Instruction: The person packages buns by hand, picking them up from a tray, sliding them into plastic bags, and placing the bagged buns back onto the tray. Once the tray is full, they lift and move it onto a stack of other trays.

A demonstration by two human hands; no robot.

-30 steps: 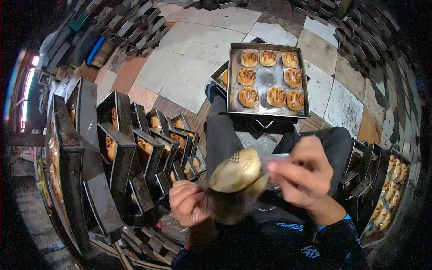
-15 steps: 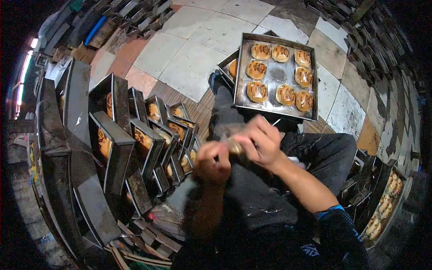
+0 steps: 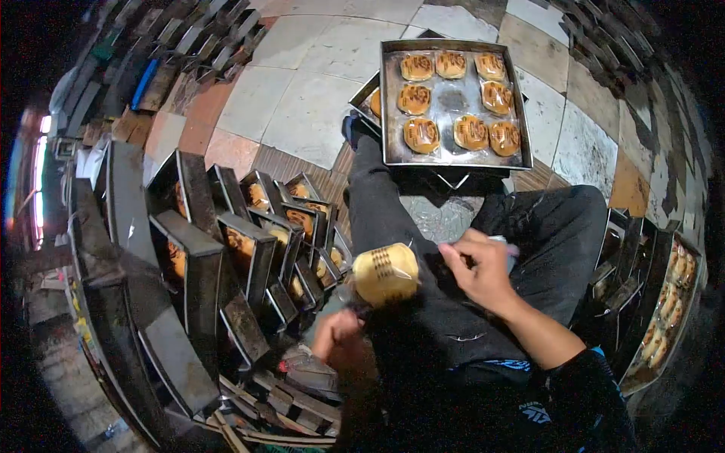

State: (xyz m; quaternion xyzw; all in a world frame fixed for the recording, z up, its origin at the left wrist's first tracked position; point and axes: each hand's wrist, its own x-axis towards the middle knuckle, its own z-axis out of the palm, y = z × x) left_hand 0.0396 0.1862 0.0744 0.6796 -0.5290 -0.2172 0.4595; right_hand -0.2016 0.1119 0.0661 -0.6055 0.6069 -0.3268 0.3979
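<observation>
A round golden bun (image 3: 385, 273) in a clear plastic bag, with dark printing on it, hangs over my left thigh. My left hand (image 3: 337, 334) is closed at the lower left edge of the bag and holds it; its fingertips are blurred. My right hand (image 3: 481, 272) is apart from the bun, over the gap between my legs, with its fingers curled and thumb pressed in. Whether something small sits in that pinch is hidden. Ahead of my knees a square metal tray (image 3: 457, 160) bears several wrapped buns (image 3: 421, 134) laid around a bare middle.
Stacked dark metal trays (image 3: 189, 234) with buns crowd my left side. At the right, another tray (image 3: 642, 370) holds rows of elongated pastries (image 3: 668, 302). More trays line the far edges. Worn tiles (image 3: 332, 83) cover the floor.
My hands, together before, have come apart: the left moved down and left with the wrapped bun, the right moved right and down. The bun now shows its broad face. The camera view has shifted.
</observation>
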